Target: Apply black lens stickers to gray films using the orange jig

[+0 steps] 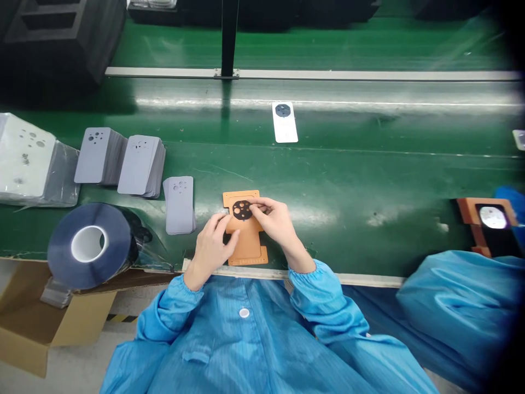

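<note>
- Orange plate [248, 241] lying flat on the green table [348, 180], close to the front edge, right in front of the blue coat.
- On the top part of the orange plate: a black round piece [241, 210] with little holes in it.
- Left hand [212, 241] on the left side of the orange plate, thumb on top at the thin middle part, fingers curled in at the edge. Gripping the plate and keeping it flat.
- Right hand [275, 219] over the right side of the plate, fingertips pinched on the right edge of the black round piece.
- Just left of the left hand: a small grey stack [179, 203] of cards, with holes near the top.
- Further left and further back: a second grey stack [141, 164] and a third grey stack [98, 156], side by side, both leaning a bit.
- At the far left: a clear bag of white cards [24, 158], also with holes.
- At the front left: a big roll of dark film [90, 244] on its side, white middle facing up and out, at the table edge.
- Below the roll, on the floor: a brown box [36, 328].
- Far back on the table, well apart from both hands: one white card [284, 121] with a dark round spot at its top.
- Behind that: a silver rail [369, 75] going across, and a black post [228, 35] standing up from it.
- At the right: another person's blue sleeve [463, 306], and near it a second orange plate [467, 210] with something round and shiny on it.
</note>
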The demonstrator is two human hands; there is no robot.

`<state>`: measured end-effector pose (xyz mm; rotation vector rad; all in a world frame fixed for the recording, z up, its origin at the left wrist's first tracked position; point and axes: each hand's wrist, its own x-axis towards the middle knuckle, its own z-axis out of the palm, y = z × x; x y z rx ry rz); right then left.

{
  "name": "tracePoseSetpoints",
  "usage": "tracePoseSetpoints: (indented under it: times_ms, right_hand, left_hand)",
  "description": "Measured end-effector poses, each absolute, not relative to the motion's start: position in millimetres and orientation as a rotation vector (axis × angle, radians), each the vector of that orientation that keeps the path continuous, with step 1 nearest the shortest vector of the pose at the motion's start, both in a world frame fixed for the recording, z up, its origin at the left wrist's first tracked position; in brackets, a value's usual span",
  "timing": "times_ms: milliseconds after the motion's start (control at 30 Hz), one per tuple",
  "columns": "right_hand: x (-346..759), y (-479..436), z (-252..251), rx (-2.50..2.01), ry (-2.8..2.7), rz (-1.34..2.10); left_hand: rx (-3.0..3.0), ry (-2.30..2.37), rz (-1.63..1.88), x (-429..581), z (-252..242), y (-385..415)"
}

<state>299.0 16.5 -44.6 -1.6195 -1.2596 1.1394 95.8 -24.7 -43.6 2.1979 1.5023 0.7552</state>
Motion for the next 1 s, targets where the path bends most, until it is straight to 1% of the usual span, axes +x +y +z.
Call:
tracePoseSetpoints:
  times_ms: [233,500,700,1000]
  right_hand:
    - [298.4,18.5,-42.8,-1.704,-1.363,1.0]
    - [295.7,18.0,-40.0,-1.728,-1.581,0.719]
    - [295.7,19.2,-44.2,-1.735,-1.739,0.672]
    - [296.7,17.5,-35.3,-1.833,-1.921,0.581]
  left_hand:
    - [2.337,1.503,0.642,101.6,-47.4,-18.4]
    - [2.35,1.52,0.635,102.2,-48.3,-17.5]
    - [2.427,1.529,0.62,102.7,-45.5,-14.8]
    - [2.657,1.229,0.356,89.0,-29.5,2.7]
